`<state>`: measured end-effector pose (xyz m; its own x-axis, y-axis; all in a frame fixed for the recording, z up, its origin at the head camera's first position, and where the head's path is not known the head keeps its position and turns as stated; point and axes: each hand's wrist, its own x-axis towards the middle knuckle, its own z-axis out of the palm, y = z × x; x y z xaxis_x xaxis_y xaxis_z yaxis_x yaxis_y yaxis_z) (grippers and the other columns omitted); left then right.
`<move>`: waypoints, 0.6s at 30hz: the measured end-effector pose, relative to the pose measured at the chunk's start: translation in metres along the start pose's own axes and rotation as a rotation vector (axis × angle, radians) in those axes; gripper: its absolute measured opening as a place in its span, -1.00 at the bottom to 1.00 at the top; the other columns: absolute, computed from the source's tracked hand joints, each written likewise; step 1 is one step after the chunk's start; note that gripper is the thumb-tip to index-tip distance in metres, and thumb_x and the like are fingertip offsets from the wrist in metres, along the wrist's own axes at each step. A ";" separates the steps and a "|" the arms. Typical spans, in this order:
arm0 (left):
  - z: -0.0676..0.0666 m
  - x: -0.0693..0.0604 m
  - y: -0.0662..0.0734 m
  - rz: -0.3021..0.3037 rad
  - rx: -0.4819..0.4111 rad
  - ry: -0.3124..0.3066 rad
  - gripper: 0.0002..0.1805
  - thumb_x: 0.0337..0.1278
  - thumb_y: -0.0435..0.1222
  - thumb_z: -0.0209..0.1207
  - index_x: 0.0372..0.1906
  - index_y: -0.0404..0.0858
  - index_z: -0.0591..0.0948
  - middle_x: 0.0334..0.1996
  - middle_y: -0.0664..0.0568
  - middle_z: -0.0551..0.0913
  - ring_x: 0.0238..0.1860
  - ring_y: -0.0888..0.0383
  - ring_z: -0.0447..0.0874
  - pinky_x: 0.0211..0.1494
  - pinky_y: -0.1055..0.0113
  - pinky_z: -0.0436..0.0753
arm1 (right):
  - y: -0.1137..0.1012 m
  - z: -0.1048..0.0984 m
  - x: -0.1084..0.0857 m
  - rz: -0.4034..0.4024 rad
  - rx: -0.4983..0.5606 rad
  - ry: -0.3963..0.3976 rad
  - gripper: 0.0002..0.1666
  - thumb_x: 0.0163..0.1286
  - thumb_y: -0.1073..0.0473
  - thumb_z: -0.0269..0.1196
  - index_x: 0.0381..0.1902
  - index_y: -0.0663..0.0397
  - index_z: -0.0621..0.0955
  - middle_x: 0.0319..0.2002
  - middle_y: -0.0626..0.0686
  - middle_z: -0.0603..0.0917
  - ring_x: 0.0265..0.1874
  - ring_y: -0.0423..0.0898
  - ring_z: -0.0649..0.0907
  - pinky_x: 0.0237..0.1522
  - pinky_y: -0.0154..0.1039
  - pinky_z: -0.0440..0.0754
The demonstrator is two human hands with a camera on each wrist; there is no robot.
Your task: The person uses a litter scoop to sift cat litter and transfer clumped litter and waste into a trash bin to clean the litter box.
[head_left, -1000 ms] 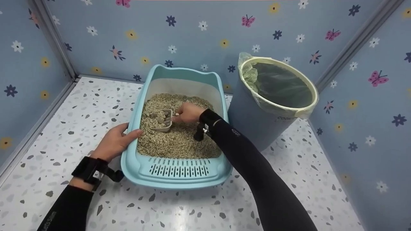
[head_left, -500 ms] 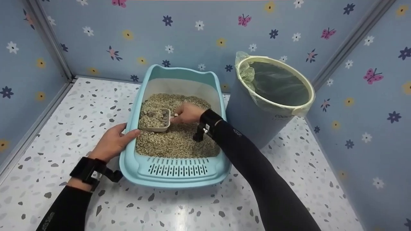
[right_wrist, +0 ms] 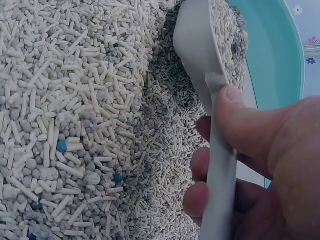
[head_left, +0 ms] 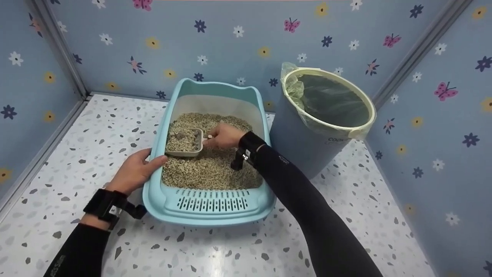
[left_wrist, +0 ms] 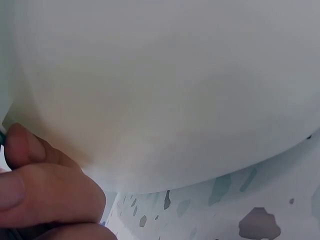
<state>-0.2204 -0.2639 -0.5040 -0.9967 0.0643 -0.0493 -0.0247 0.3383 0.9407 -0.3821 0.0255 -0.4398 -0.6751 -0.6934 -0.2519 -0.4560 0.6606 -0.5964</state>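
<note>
We grip the scoop with the right hand and clasp the tray with the left hand. The scoop sits inside the tray, heaped with litter. Filling appears done; emptying is not yet begun.

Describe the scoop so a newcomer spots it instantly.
Find the light-blue tray on the speckled floor, left of the bin in the head view. Inside, the right hand grips a pale scoop filled with litter. Its bowl and handle set it apart from the loose litter.
</note>
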 end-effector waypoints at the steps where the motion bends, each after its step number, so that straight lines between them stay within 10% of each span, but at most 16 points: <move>1: 0.000 0.000 0.000 0.003 0.002 0.000 -0.17 0.66 0.04 0.27 0.56 -0.57 0.39 -0.04 -0.35 0.79 -0.30 0.06 0.86 -0.20 0.22 0.86 | 0.000 0.000 -0.001 -0.003 0.002 0.000 -0.44 0.71 -0.02 0.34 -0.55 -0.13 0.43 -0.60 -0.12 0.35 -0.59 -0.18 0.27 -0.31 -0.27 0.25; 18: 0.001 0.004 -0.003 0.010 0.050 0.012 -0.19 0.67 0.05 0.25 0.53 -0.57 0.43 -0.02 -0.32 0.75 -0.29 0.12 0.82 -0.17 0.31 0.81 | 0.005 -0.015 -0.032 0.040 0.170 0.089 -0.56 0.71 0.03 0.35 -0.48 -0.07 0.59 -0.43 -0.07 0.58 -0.49 -0.18 0.43 -0.28 -0.30 0.39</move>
<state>-0.2242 -0.2635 -0.5070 -0.9977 0.0569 -0.0358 -0.0112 0.3845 0.9231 -0.3715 0.0550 -0.4233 -0.7424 -0.6348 -0.2142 -0.3284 0.6235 -0.7095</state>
